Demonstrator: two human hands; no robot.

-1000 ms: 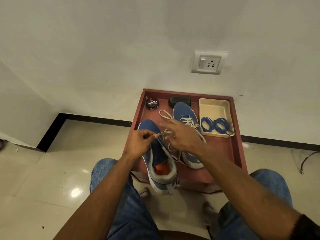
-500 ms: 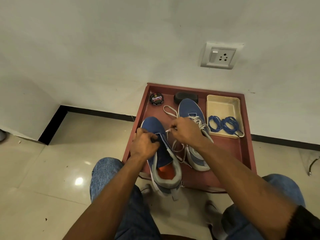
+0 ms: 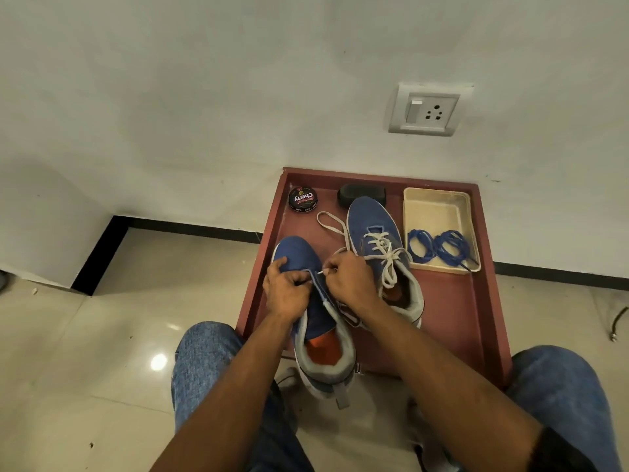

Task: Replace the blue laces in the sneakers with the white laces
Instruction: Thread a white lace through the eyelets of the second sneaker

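Here the tin (image 3: 302, 198) reads "Cherry" — left grip (image 3: 286, 294) seemingly clasps sneaker (image 3: 315, 315), right grip (image 3: 347, 279) pinches white lace (image 3: 332, 224).

Left hand (image 3: 285, 290): placed knuckles up over the front of the near sneaker (image 3: 315, 311), fingers curled onto its upper, thumb laid toward the toe. Left forearm: bare, extended up from the lower left of the view.

Right hand (image 3: 348, 281): set just beside the left, back of the hand upward, fingers curled; the tip of a white lace (image 3: 323, 272) is pinched at the fingertips. Right forearm: extended from the lower right, a dark sleeve seen at its near end.

Knees: clad in blue denim, seen below both arms.
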